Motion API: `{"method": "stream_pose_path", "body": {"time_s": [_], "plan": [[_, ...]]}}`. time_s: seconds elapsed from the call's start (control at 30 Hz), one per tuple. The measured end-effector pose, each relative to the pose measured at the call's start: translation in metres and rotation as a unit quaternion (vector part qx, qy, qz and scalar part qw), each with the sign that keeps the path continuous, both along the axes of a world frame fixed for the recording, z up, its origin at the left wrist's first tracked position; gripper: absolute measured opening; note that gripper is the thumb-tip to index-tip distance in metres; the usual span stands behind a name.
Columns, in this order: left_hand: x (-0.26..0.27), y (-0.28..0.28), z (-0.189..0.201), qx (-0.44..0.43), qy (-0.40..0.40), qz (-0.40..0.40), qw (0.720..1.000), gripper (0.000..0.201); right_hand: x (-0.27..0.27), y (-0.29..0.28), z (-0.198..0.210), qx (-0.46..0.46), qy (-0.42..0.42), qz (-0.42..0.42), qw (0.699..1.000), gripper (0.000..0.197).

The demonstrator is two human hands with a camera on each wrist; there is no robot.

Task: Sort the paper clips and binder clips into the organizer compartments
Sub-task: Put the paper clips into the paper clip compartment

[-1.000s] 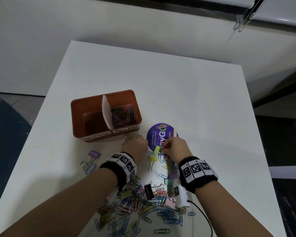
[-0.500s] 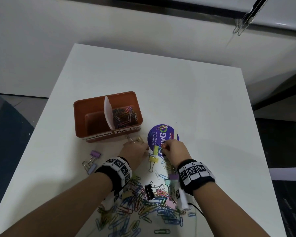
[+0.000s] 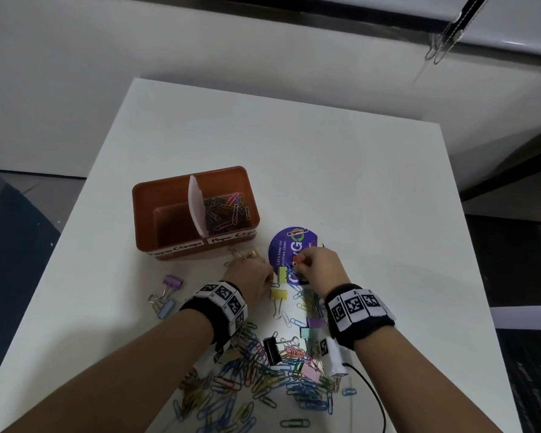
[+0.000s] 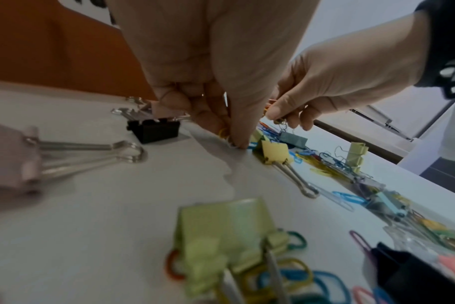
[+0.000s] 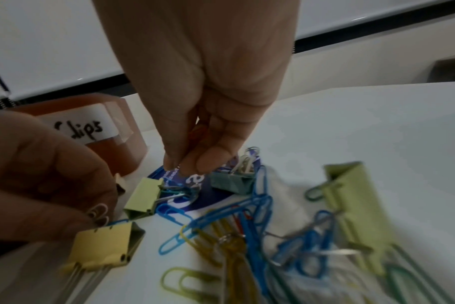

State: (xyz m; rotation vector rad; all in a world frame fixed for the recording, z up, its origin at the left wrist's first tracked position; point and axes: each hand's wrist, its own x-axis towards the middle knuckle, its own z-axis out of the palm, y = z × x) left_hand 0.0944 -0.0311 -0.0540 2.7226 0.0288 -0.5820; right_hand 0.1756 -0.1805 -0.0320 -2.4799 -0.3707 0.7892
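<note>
The orange organizer has a white divider; its right compartment holds several paper clips, and I see nothing in the left one. My left hand is just in front of it, fingertips down on the table, pinching paper clips. My right hand hovers over a round purple sticker and pinches a red paper clip. A yellow binder clip lies between the hands. Near me spreads a heap of coloured paper clips.
Two purple binder clips lie left of my left wrist. A black binder clip sits in the heap, and green ones lie under my right hand. A black cable trails near the right wrist.
Both hands stay between the organizer and the sticker. The left hand has shifted slightly toward me, closer to the yellow binder clip.
</note>
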Motion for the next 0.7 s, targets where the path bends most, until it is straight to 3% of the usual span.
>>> {"method": "stream_pose_path", "body": {"time_s": [0.17, 0.43, 0.7], "plan": [[-0.003, 0.008, -0.005, 0.019, 0.028, 0.005, 0.999, 0.021, 0.008, 0.026, -0.005, -0.105, 0.026, 0.055, 0.993, 0.020], [-0.013, 0.007, -0.009, 0.077, 0.012, -0.019, 0.997, 0.025, 0.013, 0.019, -0.001, -0.109, 0.046, 0.054, 0.992, 0.013], [-0.014, 0.010, 0.014, -0.074, -0.060, 0.056, 0.994, 0.012, 0.015, 0.009, 0.008, -0.049, 0.049, 0.010, 0.998, 0.025]]}}
